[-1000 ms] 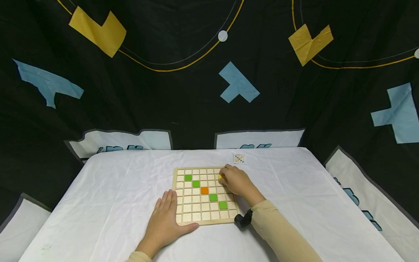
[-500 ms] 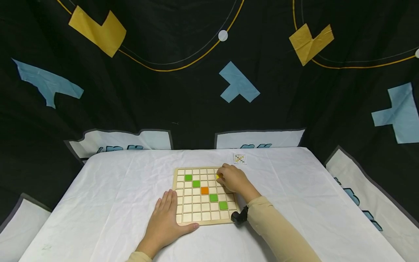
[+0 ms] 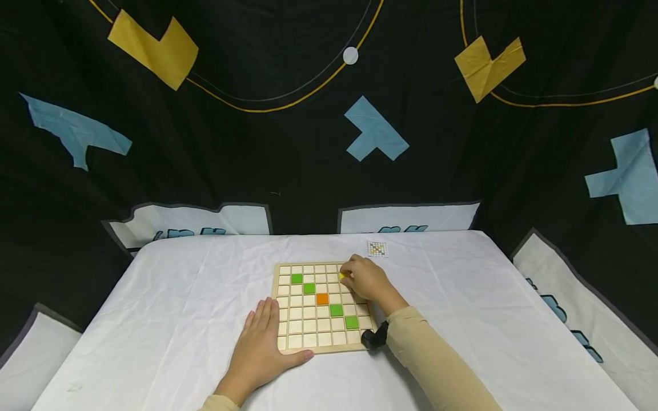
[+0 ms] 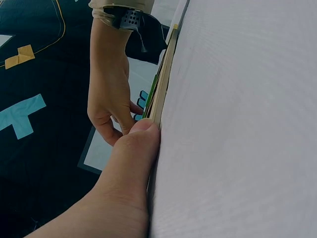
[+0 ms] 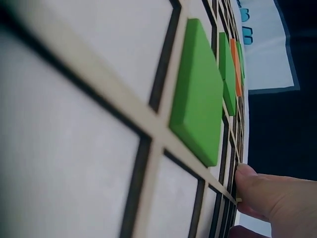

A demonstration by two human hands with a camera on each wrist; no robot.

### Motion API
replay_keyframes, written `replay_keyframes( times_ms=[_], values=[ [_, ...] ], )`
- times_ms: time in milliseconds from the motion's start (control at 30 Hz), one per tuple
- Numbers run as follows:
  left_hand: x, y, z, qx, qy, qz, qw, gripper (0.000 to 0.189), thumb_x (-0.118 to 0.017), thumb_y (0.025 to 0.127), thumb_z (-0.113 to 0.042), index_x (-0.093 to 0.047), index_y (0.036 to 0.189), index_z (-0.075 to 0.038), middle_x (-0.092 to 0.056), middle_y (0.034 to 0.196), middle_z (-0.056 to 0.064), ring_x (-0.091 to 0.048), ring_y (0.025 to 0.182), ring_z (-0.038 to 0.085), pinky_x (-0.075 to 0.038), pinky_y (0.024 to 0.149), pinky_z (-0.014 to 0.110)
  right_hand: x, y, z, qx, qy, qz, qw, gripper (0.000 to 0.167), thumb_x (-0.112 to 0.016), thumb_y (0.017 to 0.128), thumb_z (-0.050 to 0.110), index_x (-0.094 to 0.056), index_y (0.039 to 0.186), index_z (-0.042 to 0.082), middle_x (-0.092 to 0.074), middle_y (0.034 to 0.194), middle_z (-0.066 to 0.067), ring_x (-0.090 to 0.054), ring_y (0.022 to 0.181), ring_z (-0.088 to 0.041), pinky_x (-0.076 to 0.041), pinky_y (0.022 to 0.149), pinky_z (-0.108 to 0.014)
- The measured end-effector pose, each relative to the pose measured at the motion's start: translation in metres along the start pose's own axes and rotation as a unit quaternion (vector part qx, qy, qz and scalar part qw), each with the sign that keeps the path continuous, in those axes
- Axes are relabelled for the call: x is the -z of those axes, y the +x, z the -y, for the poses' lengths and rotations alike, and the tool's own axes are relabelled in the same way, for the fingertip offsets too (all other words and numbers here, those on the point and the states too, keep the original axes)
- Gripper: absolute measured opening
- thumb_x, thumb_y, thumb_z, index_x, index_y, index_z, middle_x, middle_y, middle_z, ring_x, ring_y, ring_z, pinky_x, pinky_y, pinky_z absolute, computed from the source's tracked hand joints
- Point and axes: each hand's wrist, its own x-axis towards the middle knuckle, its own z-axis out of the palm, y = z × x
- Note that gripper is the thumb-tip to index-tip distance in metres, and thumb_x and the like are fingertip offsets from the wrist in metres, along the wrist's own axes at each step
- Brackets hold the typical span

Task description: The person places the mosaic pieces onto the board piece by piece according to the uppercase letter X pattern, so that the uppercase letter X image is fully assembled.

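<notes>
Leftward edges the right hand [image 3: 367, 279], just slightly in from where it was a second ago, and the yellow tile [image 3: 341, 276] comes with it; the left hand [image 3: 259, 343] and the board [image 3: 310, 339] stay put. Thumb and fingers are closed in a pinch on that tile, near the board's far right corner, a fingertip grip that seems to suit so small a piece. Whether it sits down in a square, we can't tell. Left hand now: fingers straight along the left edge, thumb against the near edge, likely steadying the frame. Four green tiles [image 3: 336, 310] and an orange tile [image 3: 322, 299] run diagonally across. Past the board's far edge, a patterned card [image 3: 377, 249] lies on the worktop [image 3: 462, 285], perhaps there to stay in sight.
</notes>
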Motion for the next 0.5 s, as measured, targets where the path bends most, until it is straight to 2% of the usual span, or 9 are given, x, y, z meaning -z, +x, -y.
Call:
replay_keyframes(
  times_ms=[233,500],
  values=[
    [0.0002,0.0003,-0.0007,0.001,0.004,0.002,1.0000,0.139,-0.055,0.065,-0.093,-0.022,0.154,0.008,-0.021,0.163,0.024,-0.017,0.153,0.039,-0.017,0.125,0.054,0.0002,-0.0020,0.0014,0.005,0.013,-0.001,0.9999,0.020,-0.069,0.094,0.019,-0.075,0.113,0.017,-0.065,0.107,-0.001,-0.061,0.092,-0.017,-0.055,0.078,-0.032],
    [0.0006,0.0000,-0.0009,0.001,0.004,0.002,1.0000,0.138,-0.055,0.065,-0.093,-0.023,0.154,0.008,-0.021,0.163,0.024,-0.018,0.153,0.039,-0.017,0.125,0.054,0.0009,-0.0061,0.0015,0.017,-0.004,-0.003,0.9998,0.020,-0.067,0.095,0.016,-0.075,0.114,0.014,-0.065,0.104,-0.004,-0.059,0.087,-0.019,-0.053,0.074,-0.033]
  ],
)
